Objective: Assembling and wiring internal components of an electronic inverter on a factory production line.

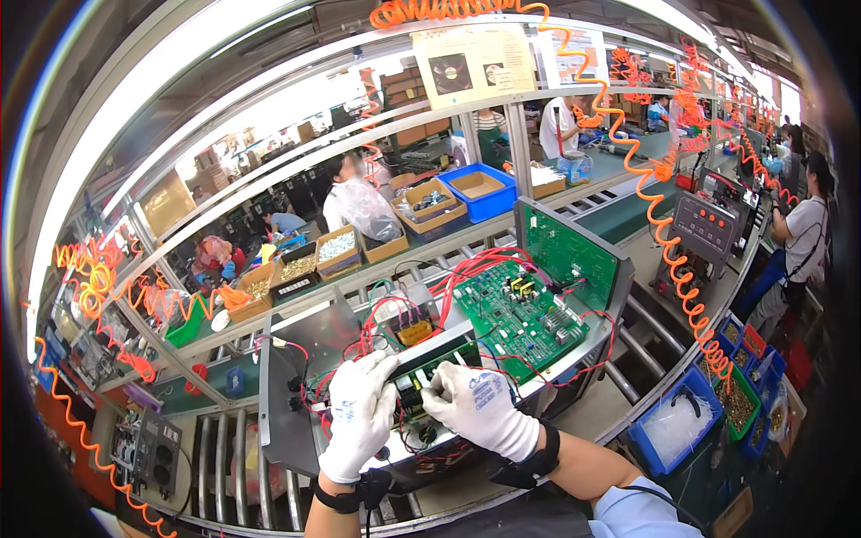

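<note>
Both my hands wear white gloves and work at an opened metal equipment housing with dark panels. My left hand rests at the left end of a small circuit board inside it, fingers bent and pressed together. My right hand pinches at the same board from the right; what lies between its fingertips is hidden. Red wires run through the housing. A large green circuit board lies flat to the right, and another green board stands upright behind it.
The housing sits on a roller conveyor. Beyond it stand a blue bin and cardboard boxes of small parts. At right are blue bins and a coiled orange hose. Another machine stands farther along; a person works there.
</note>
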Demonstrator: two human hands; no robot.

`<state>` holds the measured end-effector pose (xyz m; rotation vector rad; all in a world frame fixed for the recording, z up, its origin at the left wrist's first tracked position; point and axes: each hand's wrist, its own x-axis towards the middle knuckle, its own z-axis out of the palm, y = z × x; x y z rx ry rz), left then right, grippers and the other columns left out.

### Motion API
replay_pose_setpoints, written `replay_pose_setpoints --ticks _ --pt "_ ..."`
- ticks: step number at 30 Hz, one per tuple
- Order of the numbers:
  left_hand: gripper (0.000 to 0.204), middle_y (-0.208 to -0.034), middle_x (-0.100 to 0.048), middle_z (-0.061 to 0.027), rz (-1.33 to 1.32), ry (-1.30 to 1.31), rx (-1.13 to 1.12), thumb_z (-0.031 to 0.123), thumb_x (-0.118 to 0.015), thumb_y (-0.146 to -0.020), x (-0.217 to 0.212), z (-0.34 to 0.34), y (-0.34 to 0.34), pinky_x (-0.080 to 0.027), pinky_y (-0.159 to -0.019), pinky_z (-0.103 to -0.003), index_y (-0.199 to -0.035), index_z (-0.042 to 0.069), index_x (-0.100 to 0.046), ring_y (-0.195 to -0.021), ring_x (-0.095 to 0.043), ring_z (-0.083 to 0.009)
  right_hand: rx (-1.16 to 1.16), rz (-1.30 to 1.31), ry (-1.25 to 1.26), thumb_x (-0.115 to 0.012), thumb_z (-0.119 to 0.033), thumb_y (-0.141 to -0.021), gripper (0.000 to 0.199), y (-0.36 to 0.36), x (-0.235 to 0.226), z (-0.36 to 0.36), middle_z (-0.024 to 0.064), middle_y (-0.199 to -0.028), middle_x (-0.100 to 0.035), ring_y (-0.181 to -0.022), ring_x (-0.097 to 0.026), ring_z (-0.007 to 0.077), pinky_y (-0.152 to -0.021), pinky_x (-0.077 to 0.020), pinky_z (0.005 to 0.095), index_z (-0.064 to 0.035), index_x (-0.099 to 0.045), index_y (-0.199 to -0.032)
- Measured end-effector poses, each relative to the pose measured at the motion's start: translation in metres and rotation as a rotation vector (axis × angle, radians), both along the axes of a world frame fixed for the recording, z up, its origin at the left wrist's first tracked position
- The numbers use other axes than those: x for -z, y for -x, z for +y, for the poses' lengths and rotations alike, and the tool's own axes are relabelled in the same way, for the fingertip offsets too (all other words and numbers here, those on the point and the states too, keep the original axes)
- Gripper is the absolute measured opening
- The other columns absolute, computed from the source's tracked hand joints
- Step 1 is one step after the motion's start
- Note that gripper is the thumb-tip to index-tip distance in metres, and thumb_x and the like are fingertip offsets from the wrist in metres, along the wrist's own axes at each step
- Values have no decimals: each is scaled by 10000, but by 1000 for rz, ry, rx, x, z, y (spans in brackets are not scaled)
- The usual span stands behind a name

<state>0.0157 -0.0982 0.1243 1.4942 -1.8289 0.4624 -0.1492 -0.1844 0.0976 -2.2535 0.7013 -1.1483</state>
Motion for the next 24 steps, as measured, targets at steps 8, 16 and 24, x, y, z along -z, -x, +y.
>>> replay_pose_setpoints --ticks 8,16,24 --pt "383 -1151 -606 -163 29 -15 -3 -25 -602 -774 4 1 -2 -408 -872 -433 -1154 27 -605 -972 -550 -337 34 -19 17 -698 -201 -820 198 -7 4 1 77 -624 -563 -556 -581 228 -520 -450 348 -72 -562 -759" --pt "364 -1104 -626 -153 57 25 3 -20 -617 -768 9 -4 -1 -421 -835 -430 -1128 39 -616 -931 -561 -331 32 -39 99 -697 -208 -840 185 -4 8 0 105 -674 -600 -605 -611 274 -549 -469 368 -69 -587 -787" --pt "360 -1080 -630 -151 77 103 -27 5 -638 -762 14 -4 -6 -429 -814 -430 -1118 47 -618 -910 -574 -328 3 43 49 -696 -174 -852 142 2 -2 4 122 -736 -644 -647 -641 269 -599 -495 353 -53 -623 -872"
